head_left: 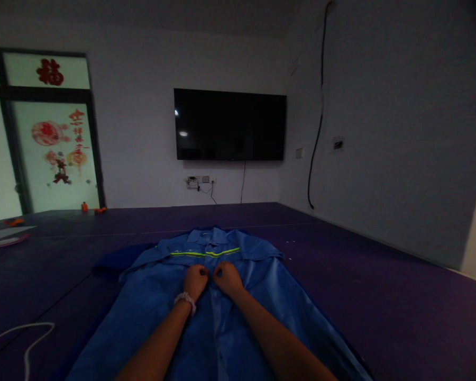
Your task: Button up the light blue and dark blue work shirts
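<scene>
A blue work jacket [262,286] with a yellow reflective stripe across the chest lies spread flat on a dark purple floor mat [381,275], collar away from me. My left hand [195,279] and my right hand [227,277] are side by side on the jacket's front placket, below the stripe. Both hands are closed, fingers pinching the fabric edges at the centre opening. A light scrunchie sits on my left wrist.
A black television [230,125] hangs on the far wall above a socket with cables. A glass door with red decorations [55,153] stands at the left. A white cord [24,338] lies on the mat at the lower left. Small orange objects [91,208] rest by the door.
</scene>
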{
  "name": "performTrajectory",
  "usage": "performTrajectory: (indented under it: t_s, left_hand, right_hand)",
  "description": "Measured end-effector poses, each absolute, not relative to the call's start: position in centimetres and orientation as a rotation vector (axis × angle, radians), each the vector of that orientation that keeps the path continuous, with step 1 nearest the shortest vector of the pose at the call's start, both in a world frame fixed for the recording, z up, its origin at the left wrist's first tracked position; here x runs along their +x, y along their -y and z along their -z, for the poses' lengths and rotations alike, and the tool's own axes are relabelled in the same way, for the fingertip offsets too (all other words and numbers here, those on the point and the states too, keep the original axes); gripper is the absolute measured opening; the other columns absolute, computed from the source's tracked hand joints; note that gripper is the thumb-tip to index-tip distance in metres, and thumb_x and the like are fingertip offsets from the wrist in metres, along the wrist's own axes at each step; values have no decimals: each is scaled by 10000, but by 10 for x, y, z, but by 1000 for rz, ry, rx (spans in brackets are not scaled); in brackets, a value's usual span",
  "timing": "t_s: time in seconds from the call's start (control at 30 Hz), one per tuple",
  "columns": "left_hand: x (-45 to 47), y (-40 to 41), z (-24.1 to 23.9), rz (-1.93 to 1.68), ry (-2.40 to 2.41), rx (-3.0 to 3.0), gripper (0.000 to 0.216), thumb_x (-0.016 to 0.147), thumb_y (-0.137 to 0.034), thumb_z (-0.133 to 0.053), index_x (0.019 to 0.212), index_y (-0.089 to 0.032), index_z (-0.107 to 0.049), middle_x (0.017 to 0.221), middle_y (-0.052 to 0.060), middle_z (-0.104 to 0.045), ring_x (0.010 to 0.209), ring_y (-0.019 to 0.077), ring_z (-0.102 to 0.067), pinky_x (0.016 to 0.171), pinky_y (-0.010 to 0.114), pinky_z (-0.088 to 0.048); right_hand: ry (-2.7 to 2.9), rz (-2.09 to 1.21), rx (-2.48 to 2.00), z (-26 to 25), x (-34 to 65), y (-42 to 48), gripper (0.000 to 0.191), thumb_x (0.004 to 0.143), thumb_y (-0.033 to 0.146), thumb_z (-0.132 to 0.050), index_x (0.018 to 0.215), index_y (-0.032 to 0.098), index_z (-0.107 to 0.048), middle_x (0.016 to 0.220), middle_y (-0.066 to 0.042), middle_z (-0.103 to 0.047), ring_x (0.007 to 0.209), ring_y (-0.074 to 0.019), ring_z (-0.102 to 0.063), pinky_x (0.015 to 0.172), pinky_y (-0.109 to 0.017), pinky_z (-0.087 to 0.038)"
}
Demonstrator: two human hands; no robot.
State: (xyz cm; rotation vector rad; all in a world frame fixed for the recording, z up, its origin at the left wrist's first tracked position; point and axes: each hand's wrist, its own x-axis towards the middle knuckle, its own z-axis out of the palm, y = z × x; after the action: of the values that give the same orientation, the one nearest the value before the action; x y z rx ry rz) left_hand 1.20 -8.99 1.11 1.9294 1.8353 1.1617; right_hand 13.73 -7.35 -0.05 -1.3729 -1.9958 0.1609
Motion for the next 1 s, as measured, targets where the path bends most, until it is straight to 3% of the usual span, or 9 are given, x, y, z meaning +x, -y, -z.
performTrajectory:
  t_s: [1.0]
  left_hand:
    - [12, 91, -11, -1155, -1809, 1965, 205, 716, -50, -508, 747, -122, -697, 745, 82, -698, 717, 158, -637, 649, 218, -422]
  right_hand:
    - [2051, -172, -1319, -1, 138, 72, 168, 715, 121, -526, 784, 161, -674, 890, -72, -691, 876, -182, -617, 774, -222, -412]
